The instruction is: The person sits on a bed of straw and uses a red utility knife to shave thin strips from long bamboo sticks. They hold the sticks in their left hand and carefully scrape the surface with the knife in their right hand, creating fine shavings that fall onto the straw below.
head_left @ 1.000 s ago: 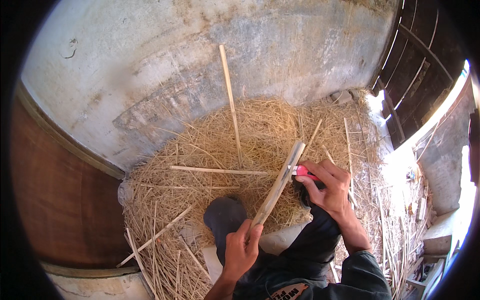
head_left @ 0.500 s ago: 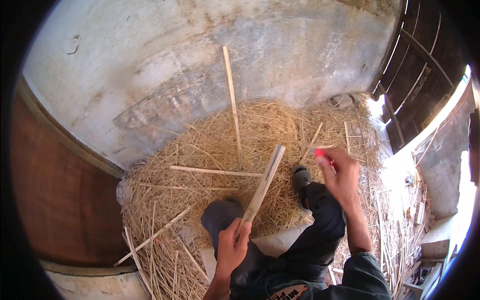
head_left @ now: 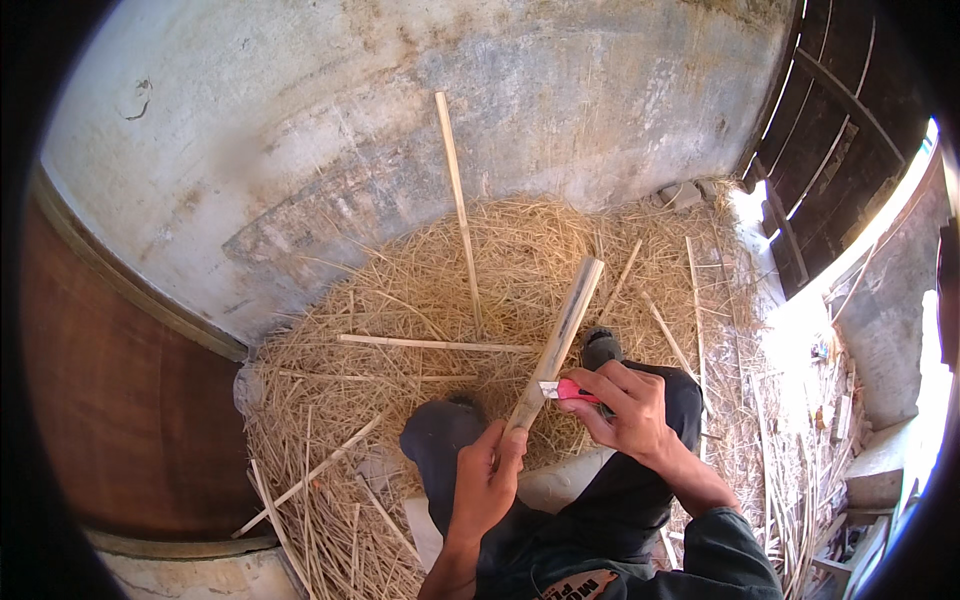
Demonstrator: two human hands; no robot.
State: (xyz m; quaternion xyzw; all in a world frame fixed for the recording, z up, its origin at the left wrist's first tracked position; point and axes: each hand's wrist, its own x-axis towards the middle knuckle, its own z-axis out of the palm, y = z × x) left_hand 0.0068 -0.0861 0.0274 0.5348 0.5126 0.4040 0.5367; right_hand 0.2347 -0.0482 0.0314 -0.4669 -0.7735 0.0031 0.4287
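My left hand [head_left: 487, 480] is closed round the lower end of a pale split bamboo piece [head_left: 560, 335], which slants up and to the right over my legs. A dark streak runs along its upper part. In my right hand [head_left: 635, 415] is a red utility knife [head_left: 577, 391], gripped with the blade out to the left. The blade lies against the right side of the bamboo, a little above my left hand. Whether it cuts into the surface, I cannot tell.
Shavings [head_left: 520, 235] cover the floor around my feet. A long strip [head_left: 459, 200] leans on the stained wall [head_left: 330, 110]; another strip [head_left: 430, 344] lies crosswise. Loose sticks [head_left: 320, 475] lie at the left, more at the right. A brown panel [head_left: 130, 380] stands far left.
My right hand has come down and left, bringing the knife from the air beside the bamboo onto it. My left hand and the bamboo have shifted slightly to the right and up.
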